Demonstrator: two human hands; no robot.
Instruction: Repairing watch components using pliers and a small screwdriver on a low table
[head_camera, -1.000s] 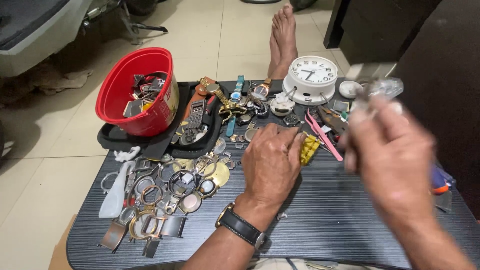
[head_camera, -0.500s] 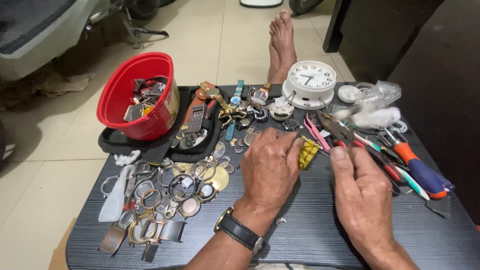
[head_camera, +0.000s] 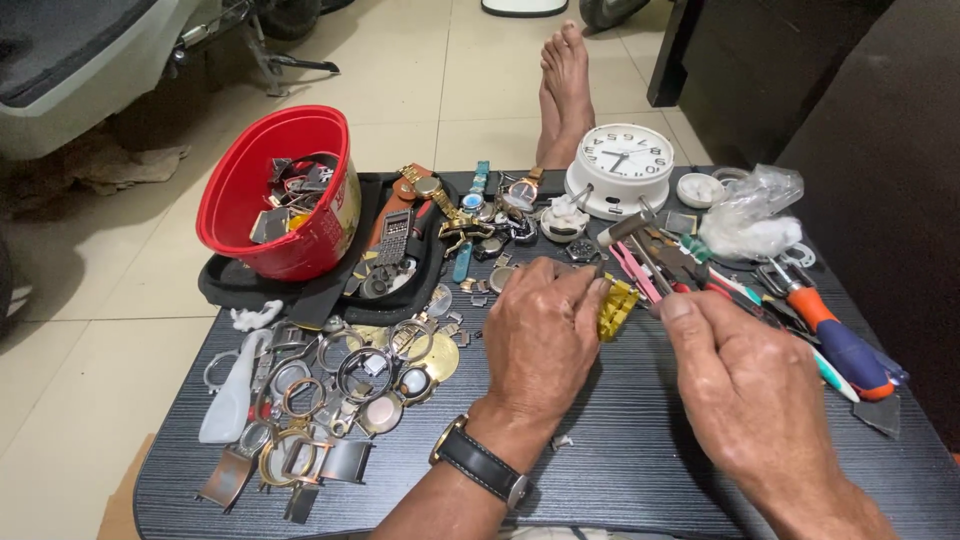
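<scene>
Pale floor tiles (head_camera: 420, 70) are lying all around a low dark table (head_camera: 620, 470), and two bare feet (head_camera: 565, 80) are sticking out past its far edge. On the table a red bucket (head_camera: 240, 200) is leaning on its side in a black tray (head_camera: 300, 295), so the little metal bits inside are easy to reach. A white clock (head_camera: 622, 165) is standing near the back. A pile of watch cases and rings (head_camera: 340, 375) is spreading over the left side, and screwdrivers (head_camera: 835, 335) are lying on the right, close by for grabbing. The left hand (head_camera: 540, 340) is lying palm down with its fingers curled, pressing on a small yellow block (head_camera: 617, 308) to keep it from sliding. The right hand (head_camera: 745, 385) is closing its fingers around a thin tool (head_camera: 655, 270), pointing it toward the yellow block. A dark wristwatch (head_camera: 480, 465) is sitting on the left wrist.
</scene>
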